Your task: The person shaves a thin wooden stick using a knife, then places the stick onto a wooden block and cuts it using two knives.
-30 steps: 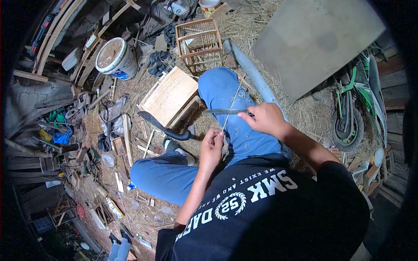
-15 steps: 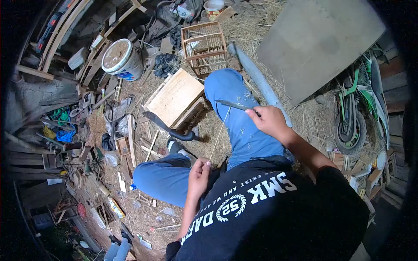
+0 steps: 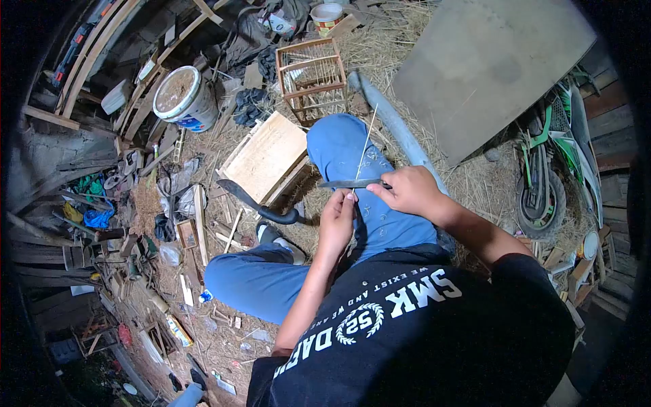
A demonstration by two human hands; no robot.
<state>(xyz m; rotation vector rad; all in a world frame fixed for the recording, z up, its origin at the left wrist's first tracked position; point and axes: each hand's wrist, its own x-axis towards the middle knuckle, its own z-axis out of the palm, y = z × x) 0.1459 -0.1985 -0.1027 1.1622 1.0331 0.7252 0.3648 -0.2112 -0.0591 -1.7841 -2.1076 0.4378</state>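
My left hand (image 3: 337, 222) is closed, pinching the lower end of a thin wooden stick (image 3: 367, 139) between thumb and fingers. The stick slants up and to the right over my jeans-clad leg (image 3: 339, 139). In my right hand (image 3: 412, 193) is a knife (image 3: 346, 184), its fingers wrapped round the handle. The dark blade lies across the stick just above my left fingertips. Pale shavings (image 3: 381, 217) are scattered on the jeans.
A wooden box (image 3: 266, 154) stands beyond my knee, with a curved dark-handled machete (image 3: 254, 201) by it. Behind are a slatted wooden cage (image 3: 312, 78) and a white bucket (image 3: 183, 98). A large board (image 3: 488, 68) and a green motorbike (image 3: 546, 169) are at right.
My left hand has moved up and right to beside the knife. The stick now points up and right past the blade. My right hand has shifted slightly down.
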